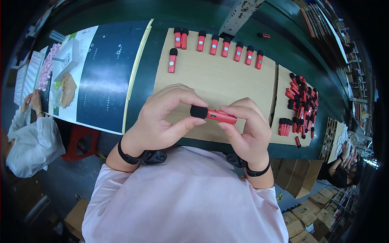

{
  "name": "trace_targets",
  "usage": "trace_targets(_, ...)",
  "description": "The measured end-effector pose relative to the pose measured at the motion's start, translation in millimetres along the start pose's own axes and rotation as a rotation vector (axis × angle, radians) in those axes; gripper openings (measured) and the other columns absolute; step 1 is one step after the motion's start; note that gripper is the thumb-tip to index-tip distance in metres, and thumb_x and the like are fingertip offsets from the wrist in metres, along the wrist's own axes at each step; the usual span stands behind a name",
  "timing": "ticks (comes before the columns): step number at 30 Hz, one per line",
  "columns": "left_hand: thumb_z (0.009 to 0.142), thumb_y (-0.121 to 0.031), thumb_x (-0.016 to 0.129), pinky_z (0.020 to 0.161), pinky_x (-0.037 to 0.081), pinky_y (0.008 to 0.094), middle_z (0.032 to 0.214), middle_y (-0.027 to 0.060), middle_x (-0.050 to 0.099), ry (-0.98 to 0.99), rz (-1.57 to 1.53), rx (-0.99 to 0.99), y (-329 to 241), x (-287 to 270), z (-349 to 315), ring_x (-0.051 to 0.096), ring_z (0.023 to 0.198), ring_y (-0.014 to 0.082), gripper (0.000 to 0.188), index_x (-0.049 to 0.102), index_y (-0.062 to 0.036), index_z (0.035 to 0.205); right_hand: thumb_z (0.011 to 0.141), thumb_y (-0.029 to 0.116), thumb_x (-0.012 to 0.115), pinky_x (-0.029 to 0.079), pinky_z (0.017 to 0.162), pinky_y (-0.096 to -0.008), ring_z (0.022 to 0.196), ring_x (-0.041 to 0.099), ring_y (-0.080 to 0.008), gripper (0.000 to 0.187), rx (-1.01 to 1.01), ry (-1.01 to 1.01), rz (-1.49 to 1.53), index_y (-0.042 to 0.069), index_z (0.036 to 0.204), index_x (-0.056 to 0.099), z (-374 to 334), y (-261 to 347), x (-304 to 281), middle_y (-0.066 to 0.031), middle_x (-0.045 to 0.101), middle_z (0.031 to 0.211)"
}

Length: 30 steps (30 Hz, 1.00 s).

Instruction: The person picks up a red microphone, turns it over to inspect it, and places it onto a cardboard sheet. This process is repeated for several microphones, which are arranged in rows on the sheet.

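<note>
Between my two hands is a red clip-on microphone (221, 116) with a black foam cap, held level with a small port in its side facing me. My left hand (164, 115) pinches it at the foam end with thumb and forefinger. The red end is between the thumb and fingertips of my right hand (249, 127). Below it lies a sheet of brown cardboard (210, 87). Along the sheet's far edge several like microphones (213, 45) stand in a row, most with a pale round spot. One more microphone (172, 60) lies nearer, at the left.
A heap of red microphones (302, 101) covers a second cardboard piece at the right. One lone microphone (263, 35) lies beyond the sheet on the green table (184, 20). A dark blue board (115, 73) is on the left. People sit at far left and far right.
</note>
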State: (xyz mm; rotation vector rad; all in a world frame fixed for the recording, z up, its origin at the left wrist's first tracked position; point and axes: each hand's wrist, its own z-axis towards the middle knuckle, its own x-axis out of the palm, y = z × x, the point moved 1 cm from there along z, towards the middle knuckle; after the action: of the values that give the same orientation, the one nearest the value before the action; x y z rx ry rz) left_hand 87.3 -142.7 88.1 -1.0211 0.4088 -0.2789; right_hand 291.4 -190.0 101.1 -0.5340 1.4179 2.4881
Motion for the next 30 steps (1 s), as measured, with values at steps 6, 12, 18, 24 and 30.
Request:
trace_targets(6,0.071,-0.001,0.074,0.077,0.049,0.0365,0.084,0.012,0.064,-0.005,-0.011,0.055,1.3,1.6,1.1,0.061,0.079,0.0283,0.024,0.065,-0.0014,0.093,0.073,-0.001,0.074,0.046,0.067,-0.0301,0.076,0.059,-0.0221,0.027,-0.103,0.02,-0.09,-0.003,0.097,0.064,1.8,0.3,-0.8,-0.013,0.064,0.086)
trace_targets(12,0.069,0.0,0.073,0.079,0.049,0.0399,0.081,0.0117,0.063,0.073,0.137,0.162,2.0,-4.8,8.4,0.06,0.077,0.0293,0.026,0.065,-0.0021,0.093,0.074,0.0,0.074,0.047,0.066,-0.0297,0.073,0.059,-0.0208,0.025,-0.016,0.123,-0.083,-0.002,0.096,0.064,10.8,4.0,-9.0,-0.0112,0.063,0.082)
trace_targets(18,0.07,0.0,0.071,0.082,0.048,0.041,0.087,0.0113,0.063,0.159,0.366,0.181,-4.0,-4.4,13.0,0.06,0.082,0.0308,0.026,0.065,-0.0036,0.095,0.08,0.004,0.072,0.048,0.064,-0.0249,0.069,0.058,-0.0124,0.021,0.359,0.407,-0.044,-0.002,0.098,0.062,15.4,7.4,-21.6,-0.0082,0.062,0.08)
trace_targets(24,0.073,0.002,0.069,0.081,0.048,0.0378,0.091,0.012,0.063,-0.039,0.416,0.051,7.0,-36.9,-2.6,0.061,0.086,0.0301,0.024,0.065,-0.0017,0.097,0.087,0.011,0.067,0.048,0.06,-0.0195,0.065,0.058,-0.0052,0.015,0.779,0.263,-0.126,0.0,0.092,0.058,32.6,-51.8,-73.3,-0.0025,0.067,0.081)
trace_targets(30,0.08,0.003,0.066,0.079,0.048,0.0314,0.091,0.0122,0.064,-0.238,0.487,-0.122,28.9,-65.5,-20.4,0.062,0.085,0.0239,0.018,0.063,0.0016,0.098,0.088,0.022,0.067,0.048,0.053,-0.0219,0.06,0.059,-0.0077,0.023,0.879,0.137,-0.464,0.0,0.088,0.058,56.7,-117.7,-123.2,-0.0036,0.066,0.072)
